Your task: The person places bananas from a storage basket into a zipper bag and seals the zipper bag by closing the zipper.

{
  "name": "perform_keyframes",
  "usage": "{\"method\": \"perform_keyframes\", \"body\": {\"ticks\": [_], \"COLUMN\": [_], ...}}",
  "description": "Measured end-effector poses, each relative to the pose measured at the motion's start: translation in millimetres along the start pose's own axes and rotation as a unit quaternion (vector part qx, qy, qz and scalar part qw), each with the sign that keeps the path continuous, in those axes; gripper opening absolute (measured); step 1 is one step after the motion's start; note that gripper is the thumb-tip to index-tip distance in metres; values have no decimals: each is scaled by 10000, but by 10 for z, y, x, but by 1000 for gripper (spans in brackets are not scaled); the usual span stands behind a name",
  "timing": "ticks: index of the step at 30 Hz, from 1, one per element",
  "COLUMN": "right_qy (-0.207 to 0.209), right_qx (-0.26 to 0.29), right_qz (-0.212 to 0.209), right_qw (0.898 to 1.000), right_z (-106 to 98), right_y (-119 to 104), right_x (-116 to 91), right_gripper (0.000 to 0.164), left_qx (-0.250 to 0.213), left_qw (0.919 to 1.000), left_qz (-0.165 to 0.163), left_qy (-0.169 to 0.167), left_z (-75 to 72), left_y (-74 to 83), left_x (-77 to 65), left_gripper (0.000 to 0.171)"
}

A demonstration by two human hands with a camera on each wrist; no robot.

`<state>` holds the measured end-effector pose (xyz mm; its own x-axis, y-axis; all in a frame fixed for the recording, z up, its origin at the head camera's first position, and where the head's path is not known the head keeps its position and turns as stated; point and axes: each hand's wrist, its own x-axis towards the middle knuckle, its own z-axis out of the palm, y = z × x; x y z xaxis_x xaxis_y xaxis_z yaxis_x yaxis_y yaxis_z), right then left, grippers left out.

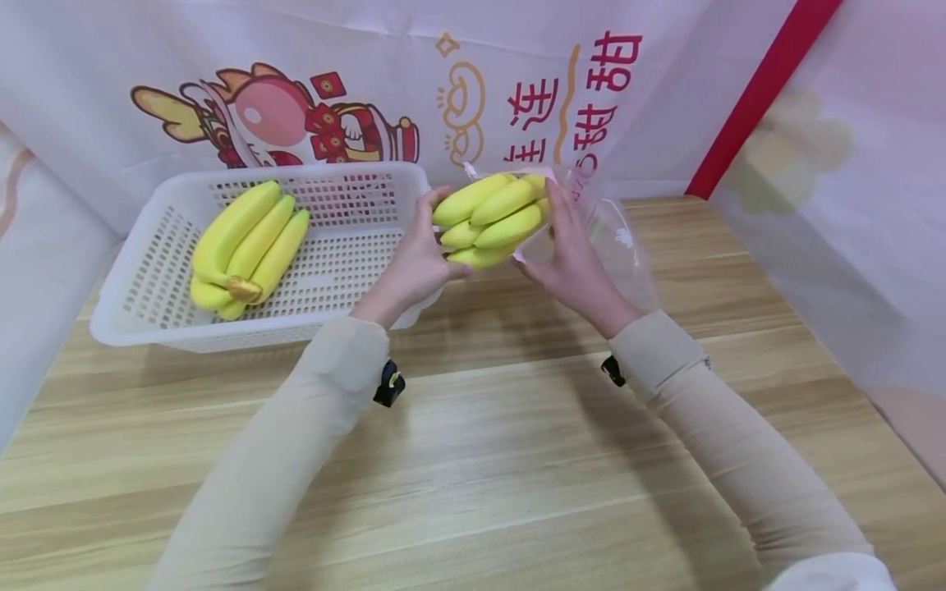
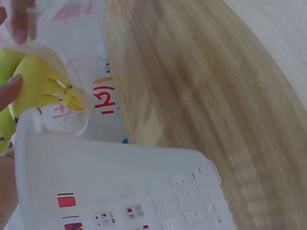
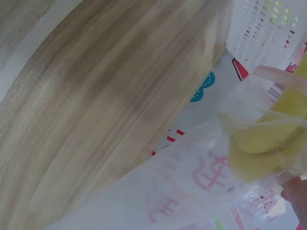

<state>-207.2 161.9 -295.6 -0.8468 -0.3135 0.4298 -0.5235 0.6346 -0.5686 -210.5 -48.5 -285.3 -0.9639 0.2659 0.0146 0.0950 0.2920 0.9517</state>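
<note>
A bunch of yellow bananas (image 1: 495, 215) is held up just right of the basket. My left hand (image 1: 412, 261) grips its left side, fingers above and thumb below. On the other side, my right hand (image 1: 578, 267) pinches the mouth of a clear plastic bag (image 1: 626, 258). The stem end of the bunch lies inside the bag (image 2: 79, 76) in the left wrist view, while the near banana tips stay outside. Through the film of the bag (image 3: 163, 196), the right wrist view shows the bananas (image 3: 261, 139) blurred.
A white perforated plastic basket (image 1: 195, 335) stands at the back left, with another bunch of bananas (image 1: 254, 238) in it. Both sit on a wood-grain table (image 1: 473, 460). A printed white cloth (image 1: 355, 41) hangs directly behind.
</note>
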Motion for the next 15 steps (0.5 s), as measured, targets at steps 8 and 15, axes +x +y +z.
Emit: {"method": "perform_keyframes", "body": {"ticks": [8, 15], "right_qy": [118, 162], "right_qx": [68, 214], "right_qz": [-40, 72], "right_qw": [9999, 9996], "right_z": [-11, -27], "right_y": [-24, -50], "right_x": [15, 43], "right_gripper": [100, 100], "left_qx": [195, -305], "left_qw": [9996, 9991], "left_qz": [73, -184], "left_qy": [167, 234], "left_z": [23, 17], "left_y": [-16, 9], "left_x": [24, 19], "left_gripper": [101, 100]}}
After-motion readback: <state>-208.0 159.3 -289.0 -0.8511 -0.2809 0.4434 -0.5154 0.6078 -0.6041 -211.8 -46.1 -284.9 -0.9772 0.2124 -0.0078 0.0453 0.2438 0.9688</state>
